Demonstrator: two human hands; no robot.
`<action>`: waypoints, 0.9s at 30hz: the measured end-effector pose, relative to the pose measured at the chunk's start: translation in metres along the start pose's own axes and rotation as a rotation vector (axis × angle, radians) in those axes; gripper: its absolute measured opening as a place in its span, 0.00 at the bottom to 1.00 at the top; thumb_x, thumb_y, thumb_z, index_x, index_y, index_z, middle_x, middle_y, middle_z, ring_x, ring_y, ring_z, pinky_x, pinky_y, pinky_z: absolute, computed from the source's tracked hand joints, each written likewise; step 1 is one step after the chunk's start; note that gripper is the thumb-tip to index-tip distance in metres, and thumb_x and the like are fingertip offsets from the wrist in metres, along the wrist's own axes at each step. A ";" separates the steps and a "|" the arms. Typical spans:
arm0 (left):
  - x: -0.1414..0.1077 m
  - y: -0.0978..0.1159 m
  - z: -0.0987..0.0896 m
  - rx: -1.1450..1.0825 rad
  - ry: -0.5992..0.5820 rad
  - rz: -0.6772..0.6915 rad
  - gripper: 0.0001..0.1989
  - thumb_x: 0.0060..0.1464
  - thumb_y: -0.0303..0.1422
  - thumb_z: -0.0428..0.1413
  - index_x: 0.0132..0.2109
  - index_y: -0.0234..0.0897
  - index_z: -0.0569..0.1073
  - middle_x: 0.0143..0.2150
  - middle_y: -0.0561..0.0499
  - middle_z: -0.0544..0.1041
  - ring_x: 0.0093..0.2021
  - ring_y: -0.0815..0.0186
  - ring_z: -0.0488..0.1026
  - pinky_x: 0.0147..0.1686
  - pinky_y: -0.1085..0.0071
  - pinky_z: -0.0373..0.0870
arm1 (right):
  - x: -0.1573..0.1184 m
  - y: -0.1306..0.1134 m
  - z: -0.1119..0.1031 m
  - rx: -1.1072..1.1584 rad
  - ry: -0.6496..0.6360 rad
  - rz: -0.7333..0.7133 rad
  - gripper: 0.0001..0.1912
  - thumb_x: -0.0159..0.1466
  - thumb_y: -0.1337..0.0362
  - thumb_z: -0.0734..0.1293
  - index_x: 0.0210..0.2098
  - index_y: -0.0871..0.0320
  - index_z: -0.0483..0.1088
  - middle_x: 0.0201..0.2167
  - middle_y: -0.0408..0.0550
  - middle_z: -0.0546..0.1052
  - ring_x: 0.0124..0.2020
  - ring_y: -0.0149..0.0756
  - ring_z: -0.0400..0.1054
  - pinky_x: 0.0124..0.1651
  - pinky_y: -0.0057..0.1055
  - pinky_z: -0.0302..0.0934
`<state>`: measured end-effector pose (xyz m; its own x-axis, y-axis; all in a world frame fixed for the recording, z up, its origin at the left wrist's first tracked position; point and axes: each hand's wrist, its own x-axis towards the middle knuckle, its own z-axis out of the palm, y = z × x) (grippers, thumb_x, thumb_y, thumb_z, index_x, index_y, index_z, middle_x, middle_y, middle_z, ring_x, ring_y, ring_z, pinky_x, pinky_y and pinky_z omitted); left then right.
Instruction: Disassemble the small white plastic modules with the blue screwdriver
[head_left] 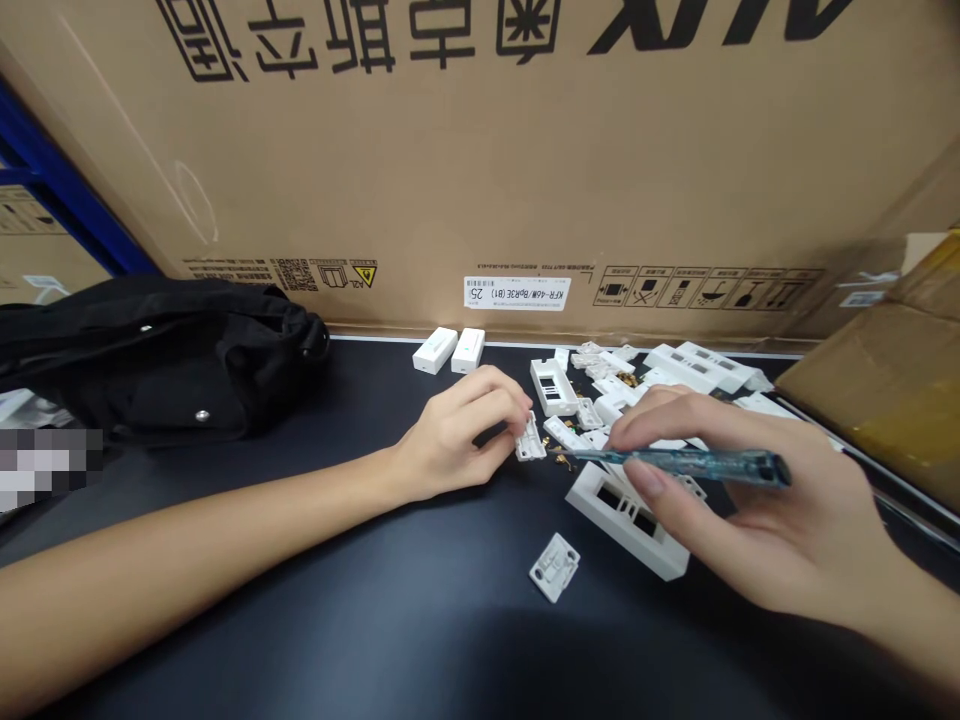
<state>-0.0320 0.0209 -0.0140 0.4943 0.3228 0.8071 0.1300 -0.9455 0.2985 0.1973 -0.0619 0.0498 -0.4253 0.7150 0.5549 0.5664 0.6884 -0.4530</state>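
Note:
Between the fingertips of my left hand [472, 425] is a small white plastic plate [531, 440], held by its edge just above the dark table. My right hand [780, 500] grips a screwdriver [682, 463] with a translucent blue handle. Its thin shaft points left, and the tip is close to the plate; whether they touch I cannot tell. Below the screwdriver lies a white rectangular housing [630, 520] with dark openings, partly covered by my right fingers. Another small white plate [555, 567] with two holes lies nearer to me. Tiny brass-coloured pieces [564, 459] are scattered by the tip.
Two white boxes [451, 351] stand at the table's back edge. More white housings [697, 368] and loose parts are heaped at the back right. A black cloth bag [165, 360] lies left. A large cardboard carton [420, 170] walls off the back, another carton [885, 370] the right.

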 end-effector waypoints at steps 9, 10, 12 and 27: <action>-0.001 0.000 0.003 -0.113 -0.134 -0.307 0.13 0.58 0.36 0.61 0.45 0.37 0.67 0.36 0.52 0.74 0.32 0.71 0.73 0.34 0.73 0.75 | 0.001 0.000 -0.011 -0.196 0.150 0.084 0.02 0.64 0.64 0.66 0.37 0.50 0.68 0.32 0.44 0.76 0.32 0.39 0.71 0.36 0.37 0.63; 0.000 0.001 0.003 -0.120 -0.171 -0.346 0.13 0.59 0.37 0.60 0.47 0.37 0.67 0.35 0.53 0.74 0.32 0.71 0.73 0.33 0.74 0.75 | 0.001 0.000 -0.013 -0.233 0.192 0.112 0.01 0.65 0.63 0.66 0.37 0.50 0.68 0.32 0.44 0.76 0.31 0.39 0.71 0.35 0.36 0.62; 0.001 0.002 0.001 -0.106 -0.264 -0.384 0.12 0.61 0.38 0.57 0.47 0.37 0.66 0.33 0.54 0.75 0.31 0.71 0.73 0.33 0.73 0.73 | 0.001 0.003 -0.016 -0.283 0.244 0.160 0.00 0.66 0.62 0.65 0.37 0.50 0.68 0.30 0.44 0.75 0.29 0.38 0.70 0.35 0.36 0.62; 0.004 0.005 -0.002 0.126 -0.507 -0.181 0.06 0.64 0.34 0.52 0.45 0.38 0.71 0.43 0.49 0.77 0.45 0.64 0.72 0.44 0.69 0.69 | 0.004 0.029 -0.009 -0.350 -0.169 0.066 0.12 0.64 0.71 0.58 0.42 0.58 0.70 0.36 0.50 0.74 0.35 0.39 0.69 0.37 0.34 0.61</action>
<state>-0.0309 0.0177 -0.0080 0.8024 0.4492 0.3929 0.3380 -0.8847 0.3211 0.2183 -0.0398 0.0451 -0.4735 0.7867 0.3960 0.7907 0.5778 -0.2024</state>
